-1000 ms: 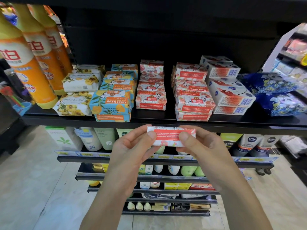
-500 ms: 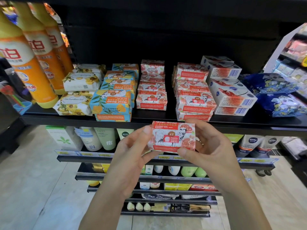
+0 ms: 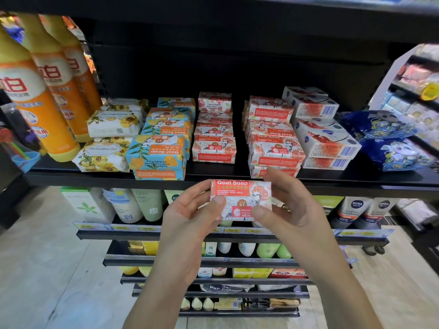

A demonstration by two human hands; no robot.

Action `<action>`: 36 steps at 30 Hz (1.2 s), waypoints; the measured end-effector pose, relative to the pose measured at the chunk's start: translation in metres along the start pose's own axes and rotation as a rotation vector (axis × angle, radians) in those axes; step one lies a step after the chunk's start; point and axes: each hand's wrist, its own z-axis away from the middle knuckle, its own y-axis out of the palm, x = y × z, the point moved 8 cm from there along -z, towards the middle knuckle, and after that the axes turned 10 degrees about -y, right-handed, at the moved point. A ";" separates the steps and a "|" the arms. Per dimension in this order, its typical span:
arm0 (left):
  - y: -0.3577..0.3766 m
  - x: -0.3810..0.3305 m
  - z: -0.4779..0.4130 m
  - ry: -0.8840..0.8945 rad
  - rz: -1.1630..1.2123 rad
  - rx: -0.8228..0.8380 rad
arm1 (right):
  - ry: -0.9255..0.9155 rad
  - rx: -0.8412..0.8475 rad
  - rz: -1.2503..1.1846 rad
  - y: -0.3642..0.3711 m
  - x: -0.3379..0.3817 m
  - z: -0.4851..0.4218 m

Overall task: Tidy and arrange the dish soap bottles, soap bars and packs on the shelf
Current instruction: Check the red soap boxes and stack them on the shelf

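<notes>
Both hands hold one red soap bar in front of the shelf edge.

The left hand and right hand pinch the soap bar between thumbs and curled fingers, its "Goat Soap" face toward the camera, just below the front lip of the shelf. On the shelf stand orange bottles at the left, then yellow-flower packs, blue soap boxes, red soap stacks, white boxes and blue bags.

Red-and-white goat-print soap bar; orange-and-yellow dish soap bottles; blue-and-yellow leaf-patterned soap boxes; dark blue patterned packs; black shelf.
</notes>
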 end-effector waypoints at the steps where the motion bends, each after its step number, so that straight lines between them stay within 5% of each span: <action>1: 0.001 -0.001 0.000 0.007 0.003 -0.002 | -0.045 0.014 0.085 0.001 0.004 0.000; 5: 0.006 -0.001 -0.003 0.007 0.010 0.001 | -0.235 0.104 0.479 0.005 0.015 -0.006; 13: 0.028 -0.033 -0.010 0.152 -0.111 0.089 | -0.426 0.080 0.631 -0.008 0.038 -0.025; 17: 0.034 -0.051 -0.018 0.301 -0.309 0.072 | -0.387 0.057 0.642 -0.028 0.050 -0.052; 27: 0.032 -0.014 -0.066 0.700 -1.260 -0.146 | -0.155 0.039 0.851 -0.063 0.041 -0.143; 36: 0.030 -0.009 -0.069 0.761 -1.257 -0.188 | -0.149 -0.036 0.874 -0.065 0.027 -0.157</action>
